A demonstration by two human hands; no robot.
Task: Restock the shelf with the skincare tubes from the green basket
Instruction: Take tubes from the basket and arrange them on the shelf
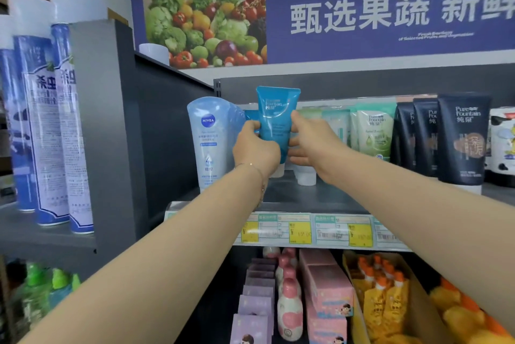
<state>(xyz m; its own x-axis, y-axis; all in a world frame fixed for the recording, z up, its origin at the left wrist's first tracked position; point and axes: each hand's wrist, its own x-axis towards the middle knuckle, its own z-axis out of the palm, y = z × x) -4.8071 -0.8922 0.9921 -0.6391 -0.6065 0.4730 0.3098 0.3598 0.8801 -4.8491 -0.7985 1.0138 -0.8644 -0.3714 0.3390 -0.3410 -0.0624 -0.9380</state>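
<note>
The setting is a shop aisle with a dark grey metal shelf mounted below a blue wall banner printed with vegetables and white characters. Yellow-and-white price labels run along the front edge of the shelf, below both wrists.

Both arms reach forward over the shelf. The left hand has its fingers curled round the left edge of a bright blue plastic skincare tube. The right hand grips the opposite edge, thumb raised against the tube's side and fingers reaching behind it. The tube stands upright between the two hands, crimped end up and white cap down. The left wrist hides the cap's base, so contact with the shelf cannot be confirmed. A thin bracelet sits on the left wrist.

Just left of the left hand stands a pale blue translucent Nivea tube. Right of the right hand is a row of light green tubes, then dark navy tubes. Well to the left of the left arm stand tall blue-and-white spray cans. Below the forearms, the lower shelf carries pink-capped bottles and orange spouted pouches.
</note>
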